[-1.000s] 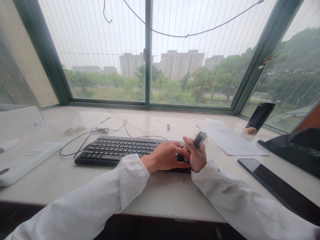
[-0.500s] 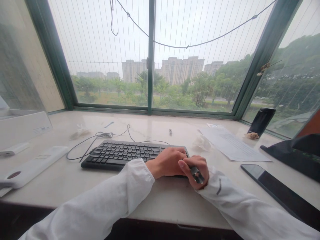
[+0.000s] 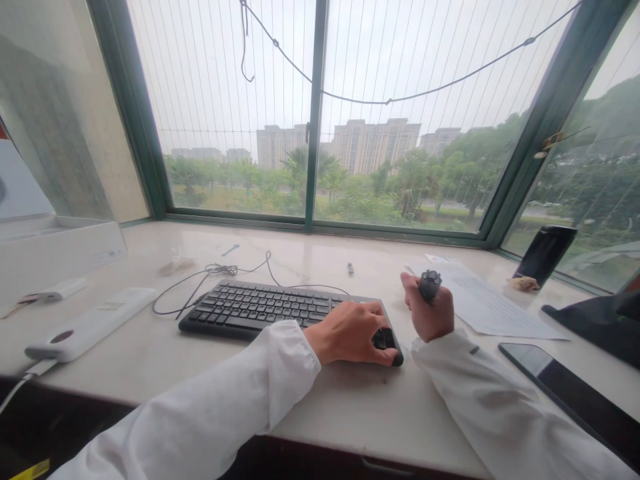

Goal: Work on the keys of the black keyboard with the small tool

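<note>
Right hand (image 3: 434,317), gripping object (image 3: 430,285), now apart from left hand (image 3: 347,332).

My left forearm (image 3: 205,407) slants in from the near left toward the far right. My left hand (image 3: 347,333) is palm down, its fingers (image 3: 371,311) reaching right and bent, with the left thumb (image 3: 386,358) spread away on the near side. From the near right, my right forearm (image 3: 483,393) angles toward the far left. My right hand (image 3: 434,312) is curled into a fist, the right thumb (image 3: 409,285) at its left side. My hands are apart.
</note>
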Tool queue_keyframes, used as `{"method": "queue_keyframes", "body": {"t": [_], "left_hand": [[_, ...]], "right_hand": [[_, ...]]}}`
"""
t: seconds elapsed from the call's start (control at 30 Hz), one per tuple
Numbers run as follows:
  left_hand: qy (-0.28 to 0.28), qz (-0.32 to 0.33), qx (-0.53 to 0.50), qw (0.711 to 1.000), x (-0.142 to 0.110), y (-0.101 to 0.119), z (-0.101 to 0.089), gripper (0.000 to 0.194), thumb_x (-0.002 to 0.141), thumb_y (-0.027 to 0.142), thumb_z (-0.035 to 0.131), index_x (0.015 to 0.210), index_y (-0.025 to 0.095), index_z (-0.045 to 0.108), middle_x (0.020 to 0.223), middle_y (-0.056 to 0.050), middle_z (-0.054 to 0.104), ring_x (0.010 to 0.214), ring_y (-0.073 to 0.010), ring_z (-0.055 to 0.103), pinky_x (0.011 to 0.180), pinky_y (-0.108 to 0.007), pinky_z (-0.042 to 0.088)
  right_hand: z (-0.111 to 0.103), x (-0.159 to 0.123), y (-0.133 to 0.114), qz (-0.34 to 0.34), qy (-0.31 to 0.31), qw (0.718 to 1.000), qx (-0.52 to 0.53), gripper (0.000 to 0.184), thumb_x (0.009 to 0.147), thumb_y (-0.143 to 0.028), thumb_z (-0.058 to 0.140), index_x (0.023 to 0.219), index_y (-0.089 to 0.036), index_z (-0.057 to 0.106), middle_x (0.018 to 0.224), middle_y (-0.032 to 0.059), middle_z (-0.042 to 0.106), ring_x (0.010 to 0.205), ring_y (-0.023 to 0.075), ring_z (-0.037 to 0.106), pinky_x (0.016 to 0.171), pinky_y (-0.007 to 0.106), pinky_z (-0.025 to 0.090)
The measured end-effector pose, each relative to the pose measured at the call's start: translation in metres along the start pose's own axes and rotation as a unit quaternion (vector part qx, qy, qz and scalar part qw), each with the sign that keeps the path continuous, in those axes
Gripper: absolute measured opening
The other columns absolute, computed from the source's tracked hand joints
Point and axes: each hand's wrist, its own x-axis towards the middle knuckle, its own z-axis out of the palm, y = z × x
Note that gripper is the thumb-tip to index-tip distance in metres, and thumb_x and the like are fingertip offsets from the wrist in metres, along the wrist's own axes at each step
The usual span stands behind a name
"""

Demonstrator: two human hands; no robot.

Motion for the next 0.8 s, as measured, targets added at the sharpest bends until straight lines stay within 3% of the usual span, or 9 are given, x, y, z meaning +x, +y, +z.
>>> {"method": "queue_keyframes", "body": {"t": [0.17,0.3,0.6,0.8], "left_hand": [[-0.004,0.007,-0.012,1.000,0.000,-0.004,0.002,0.041,0.074,0.054,0.055,0.102,0.027,0.066,0.098,-0.001,0.063,0.072,-0.0162,0.061,0.059,-0.026,0.043],[-0.012,0.002,-0.029,1.000,0.001,-0.005,0.000,0.042,0.074,0.053,0.056,0.105,0.026,0.062,0.094,0.000,0.065,0.075,-0.0172,0.061,0.059,-0.025,0.042],[-0.015,0.001,-0.068,0.998,0.000,-0.006,-0.003,0.035,0.073,0.050,0.060,0.097,0.025,0.063,0.091,0.001,0.066,0.078,-0.0167,0.061,0.065,-0.025,0.043],[0.057,-0.022,-0.095,0.994,0.001,-0.005,-0.006,0.032,0.073,0.042,0.062,0.099,0.023,0.060,0.098,-0.001,0.064,0.078,-0.0151,0.062,0.072,-0.025,0.046]], "right_hand": [[0.005,0.013,0.016,-0.057,-0.017,0.994,-0.096,0.051,0.079,-0.051,0.046,0.043,-0.019,0.031,0.044,-0.0045,0.026,0.047,0.0070,0.026,0.048,0.022,0.026],[0.007,0.012,0.020,-0.085,-0.051,0.987,-0.130,0.048,0.079,-0.048,0.044,0.044,-0.018,0.032,0.044,-0.0039,0.030,0.048,0.0077,0.025,0.049,0.022,0.026],[0.009,0.013,0.021,-0.057,-0.089,0.987,-0.120,0.047,0.079,-0.048,0.044,0.045,-0.019,0.030,0.044,-0.0035,0.030,0.049,0.0090,0.027,0.049,0.023,0.026],[0.006,0.017,0.019,0.024,-0.131,0.988,-0.076,0.051,0.077,-0.058,0.044,0.045,-0.019,0.038,0.045,-0.0028,0.036,0.047,0.0092,0.035,0.047,0.023,0.028]]}}
